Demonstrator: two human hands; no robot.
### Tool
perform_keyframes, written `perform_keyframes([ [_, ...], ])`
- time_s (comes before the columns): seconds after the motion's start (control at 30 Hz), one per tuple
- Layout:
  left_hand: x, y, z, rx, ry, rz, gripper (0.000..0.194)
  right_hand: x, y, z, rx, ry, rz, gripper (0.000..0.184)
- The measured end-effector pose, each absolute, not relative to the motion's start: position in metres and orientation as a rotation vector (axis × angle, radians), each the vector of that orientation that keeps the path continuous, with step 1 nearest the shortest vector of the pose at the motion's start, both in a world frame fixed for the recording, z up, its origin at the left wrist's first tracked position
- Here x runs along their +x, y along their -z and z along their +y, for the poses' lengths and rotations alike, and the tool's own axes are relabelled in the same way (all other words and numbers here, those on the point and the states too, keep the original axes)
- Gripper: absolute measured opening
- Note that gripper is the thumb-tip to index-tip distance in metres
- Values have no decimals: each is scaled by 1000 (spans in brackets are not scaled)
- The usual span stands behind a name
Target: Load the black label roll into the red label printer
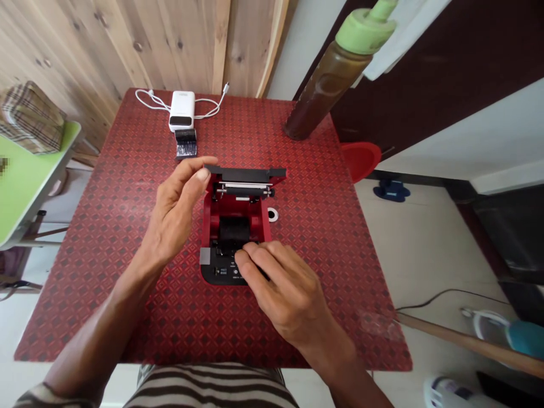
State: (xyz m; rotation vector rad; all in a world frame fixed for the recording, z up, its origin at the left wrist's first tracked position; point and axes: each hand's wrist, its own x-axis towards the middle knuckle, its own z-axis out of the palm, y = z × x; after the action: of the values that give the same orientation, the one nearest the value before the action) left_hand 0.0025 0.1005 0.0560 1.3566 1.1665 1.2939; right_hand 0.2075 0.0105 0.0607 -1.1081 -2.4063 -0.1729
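A small red and black printer (pixel 207 224) stands on the table with its lid (pixel 246 174) raised. A black roll (pixel 234 229) lies in its red compartment. My left hand (pixel 176 207) pinches the left corner of the lid between thumb and fingers. My right hand (pixel 283 283) rests at the printer's front panel, its fingers bent together just in front of the roll. What those fingertips hold, if anything, is hidden. A small white ring with a dark centre (pixel 272 215) lies against the printer's right side.
The table (pixel 140 226) has a red patterned cover. At its back are a white power bank (pixel 182 107) with cables, a curled black strip (pixel 186 144) and a tall brown bottle (pixel 325 85) with a green cap. A green table (pixel 38 175) with a plaid bag stands left.
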Motion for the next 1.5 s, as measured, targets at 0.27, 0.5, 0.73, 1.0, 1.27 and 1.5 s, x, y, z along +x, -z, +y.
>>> perform_keyframes([
  [0.27,0,-46,64,1313,-1238,1251,16,210,-48,-3,-1101,260,-2298,27],
  [0.5,5,-16,30,931,-1153,1197,65,210,-41,-1,-1027,270,-2234,23],
  [0.73,5,-12,27,875,-1119,1122,62,212,-40,4,-1100,125,-2153,17],
  [1.0,7,-15,26,869,-1111,1136,60,215,-43,3,-1264,-16,-2117,31],
  [1.27,7,-12,22,816,-1099,1194,63,218,-38,-1,-1239,-107,-2072,35],
  [1.5,-7,-7,4,825,-1079,1131,57,231,-11,-29,-1336,-192,-1760,53],
])
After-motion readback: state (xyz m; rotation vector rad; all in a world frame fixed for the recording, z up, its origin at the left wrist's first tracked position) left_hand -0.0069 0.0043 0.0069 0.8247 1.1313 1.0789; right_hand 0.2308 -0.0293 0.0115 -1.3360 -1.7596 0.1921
